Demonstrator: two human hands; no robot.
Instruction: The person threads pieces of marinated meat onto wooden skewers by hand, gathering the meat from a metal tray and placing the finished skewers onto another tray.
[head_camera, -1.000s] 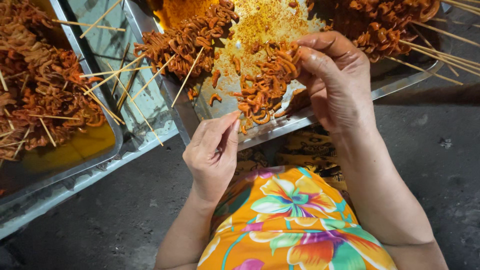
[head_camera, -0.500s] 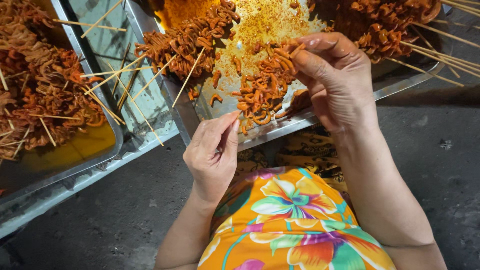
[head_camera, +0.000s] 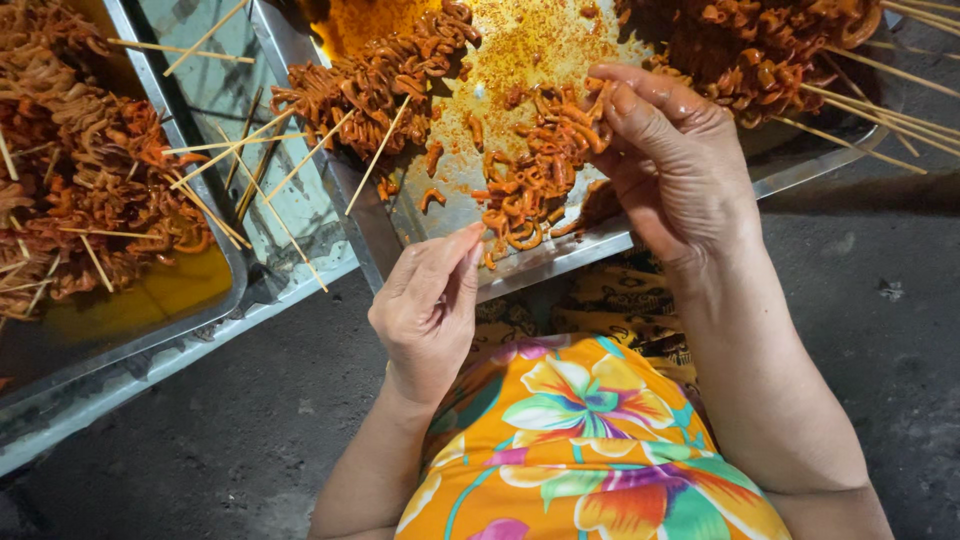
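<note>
Head view: your right hand (head_camera: 670, 165) cups orange marinated curly meat pieces (head_camera: 535, 185) over the steel tray (head_camera: 560, 255), catching drips; left hand (head_camera: 425, 310) pinches closed, contents unclear.

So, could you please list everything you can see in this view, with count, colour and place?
Middle metal tray: one, silver, smeared with orange sauce, top centre.
Loose marinated pieces: a small heap, orange-red, on the middle tray under the right hand.
Skewered pile: one cluster, orange-red on pale bamboo sticks, left part of the middle tray.
Left tray: one, silver, holding skewers in yellow-orange liquid, far left.
Right skewer heap: one, dark red, top right.
Ground: dark grey, below the trays.
Floral garment: one, orange with coloured flowers, bottom centre.
Left hand: fingertips pinched, by the tray's near edge; I cannot tell whether it holds anything.
Right hand: fingers touching the loose pieces.
</note>
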